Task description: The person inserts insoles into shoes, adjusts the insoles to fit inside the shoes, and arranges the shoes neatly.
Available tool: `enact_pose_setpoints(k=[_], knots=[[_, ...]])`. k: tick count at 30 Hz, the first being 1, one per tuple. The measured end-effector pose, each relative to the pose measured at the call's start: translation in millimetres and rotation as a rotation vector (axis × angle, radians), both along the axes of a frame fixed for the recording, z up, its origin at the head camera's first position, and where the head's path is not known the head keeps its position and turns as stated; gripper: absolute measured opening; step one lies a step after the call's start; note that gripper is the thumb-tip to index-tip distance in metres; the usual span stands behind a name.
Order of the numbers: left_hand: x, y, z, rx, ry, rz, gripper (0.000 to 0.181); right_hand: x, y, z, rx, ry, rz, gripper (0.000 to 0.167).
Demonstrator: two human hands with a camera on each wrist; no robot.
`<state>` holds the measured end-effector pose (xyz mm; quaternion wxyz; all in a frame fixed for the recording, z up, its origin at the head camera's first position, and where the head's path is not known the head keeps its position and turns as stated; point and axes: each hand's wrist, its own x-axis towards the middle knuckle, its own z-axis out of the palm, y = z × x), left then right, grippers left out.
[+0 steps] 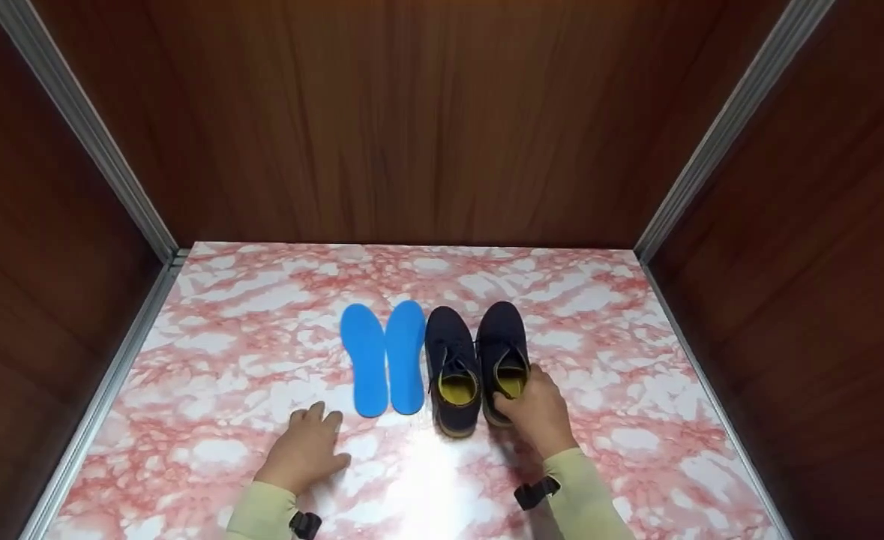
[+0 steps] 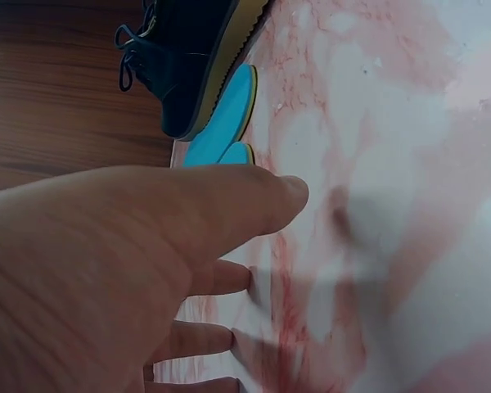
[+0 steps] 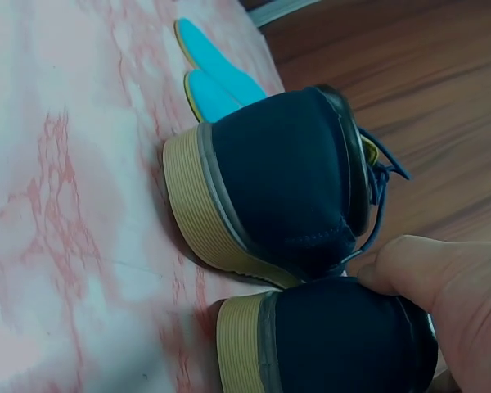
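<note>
Nearest to the camera are two pale green sleeves (image 1: 265, 510) with black straps (image 1: 537, 493) at the wrists, reaching over a bench (image 1: 187, 420) with red and white marbled pattern. Head view alone shows all the things together: the left insole (image 1: 367, 360) and the right insole (image 1: 406, 352), both blue, lie flat side by side; just beside them, to the right, stand the left shoe (image 1: 449, 341) and the right shoe (image 1: 500, 330), dark, toes to the far side, with yellow lining (image 1: 456, 390) inside. From the heel side, the right wrist view shows the pale ribbed soles (image 3: 192, 196), and the left wrist view reveals a thin yellow edge (image 2: 251, 115) under the blue insole. The left hand (image 1: 303, 454) is near and left of the insoles, apart from them, its fingers and thumb spread; whether its fingertips touch the bench, I cannot tell. The right hand (image 1: 539, 416) grips the right shoe around its near end, the thumb at the left of the heel opening, the fingers at the right side.
</note>
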<state>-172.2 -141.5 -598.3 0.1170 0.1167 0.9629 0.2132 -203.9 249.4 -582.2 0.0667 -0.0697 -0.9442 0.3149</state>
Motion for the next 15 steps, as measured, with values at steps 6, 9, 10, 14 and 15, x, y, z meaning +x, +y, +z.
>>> enact_pose_setpoints(k=[6, 9, 10, 14, 15], knots=[[4.7, 0.4, -8.9, 0.017, 0.020, -0.008, 0.059, 0.5, 1.2, 0.4, 0.022, 0.001, 0.008, 0.063], [3.7, 2.3, -7.9, 0.005, 0.034, -0.012, 0.065, 0.2, 2.3, -0.4, 0.024, -0.011, 0.006, 0.068], [3.3, 2.8, -7.2, 0.000, 0.036, -0.013, 0.068, 0.2, 2.6, -0.4, 0.018, -0.017, 0.004, 0.069], [2.9, 2.4, -7.2, -0.015, 0.035, -0.024, 0.077, 0.8, 4.3, -1.1, 0.008, -0.042, 0.009, 0.070], [3.1, 1.9, -7.7, -0.018, 0.030, -0.024, 0.079, 1.0, 4.8, -1.2, 0.009, -0.047, 0.012, 0.070]])
